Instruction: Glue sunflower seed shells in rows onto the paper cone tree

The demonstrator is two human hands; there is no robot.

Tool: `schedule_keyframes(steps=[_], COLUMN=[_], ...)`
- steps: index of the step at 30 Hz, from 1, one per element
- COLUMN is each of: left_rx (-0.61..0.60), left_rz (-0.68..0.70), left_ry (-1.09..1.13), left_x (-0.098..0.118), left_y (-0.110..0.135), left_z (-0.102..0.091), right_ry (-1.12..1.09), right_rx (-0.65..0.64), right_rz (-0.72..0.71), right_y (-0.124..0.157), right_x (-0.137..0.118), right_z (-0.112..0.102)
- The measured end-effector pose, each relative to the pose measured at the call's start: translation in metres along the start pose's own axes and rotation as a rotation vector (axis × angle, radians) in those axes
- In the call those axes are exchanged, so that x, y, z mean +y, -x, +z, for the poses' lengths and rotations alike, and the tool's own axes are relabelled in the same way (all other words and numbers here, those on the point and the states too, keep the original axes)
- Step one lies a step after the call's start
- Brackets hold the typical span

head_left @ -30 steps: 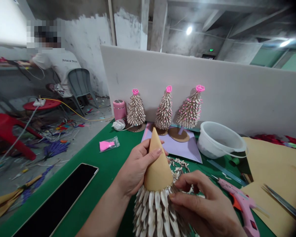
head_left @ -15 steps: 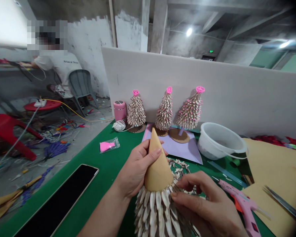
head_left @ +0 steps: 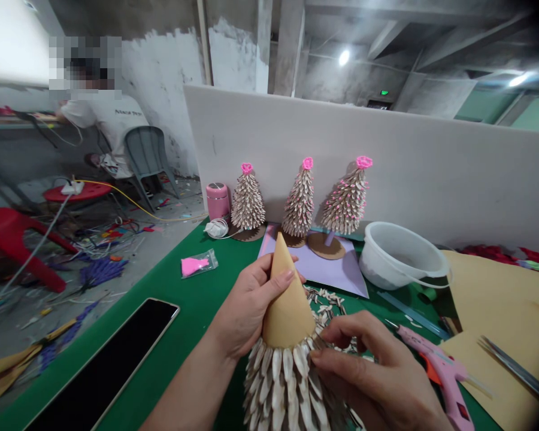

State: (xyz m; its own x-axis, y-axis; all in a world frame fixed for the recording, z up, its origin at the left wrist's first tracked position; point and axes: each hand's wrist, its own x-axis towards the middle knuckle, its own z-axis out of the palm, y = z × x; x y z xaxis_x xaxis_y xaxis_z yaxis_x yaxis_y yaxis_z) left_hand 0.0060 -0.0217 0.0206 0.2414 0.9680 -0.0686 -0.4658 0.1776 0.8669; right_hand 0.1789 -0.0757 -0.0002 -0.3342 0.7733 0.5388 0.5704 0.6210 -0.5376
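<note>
My left hand [head_left: 247, 311] is wrapped round the bare upper part of a tan paper cone [head_left: 286, 299] held upright over the green table [head_left: 179, 299]. Rows of pale seed shells [head_left: 278, 383] cover the cone's lower half. My right hand [head_left: 377, 377] has its fingers curled, thumb and fingertips pressed against the top row of shells on the cone's right side. Loose seed shells [head_left: 326, 298] lie in a heap just behind the cone.
Three finished shell trees with pink tops [head_left: 300, 197] stand at the back on a lilac sheet [head_left: 336, 266]. A white bowl [head_left: 402, 254], a pink glue gun [head_left: 440, 371], brown paper [head_left: 507, 311], a phone [head_left: 103, 365], a pink cup [head_left: 218, 199]. A seated person [head_left: 108, 126] is far left.
</note>
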Motion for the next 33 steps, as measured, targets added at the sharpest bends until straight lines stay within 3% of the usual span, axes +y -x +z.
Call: schedule_keyframes(steps=[14, 27, 33], left_rx=[-0.013, -0.011, -0.011], left_rz=[0.002, -0.003, -0.002], left_ry=[-0.009, -0.010, -0.006], left_x=[-0.0014, -0.0015, -0.0009], left_y=[0.0004, -0.0002, -0.0003], left_z=[-0.0008, -0.0008, -0.0005], right_ry=[-0.085, -0.007, 0.067], right_rx=[-0.025, -0.012, -0.019], right_rz=[0.121, 0.053, -0.120], right_y=[-0.0005, 0.0037, -0.0009], right_x=[0.0036, 0.0044, -0.0002], right_z=[0.0009, 0.0036, -0.0019])
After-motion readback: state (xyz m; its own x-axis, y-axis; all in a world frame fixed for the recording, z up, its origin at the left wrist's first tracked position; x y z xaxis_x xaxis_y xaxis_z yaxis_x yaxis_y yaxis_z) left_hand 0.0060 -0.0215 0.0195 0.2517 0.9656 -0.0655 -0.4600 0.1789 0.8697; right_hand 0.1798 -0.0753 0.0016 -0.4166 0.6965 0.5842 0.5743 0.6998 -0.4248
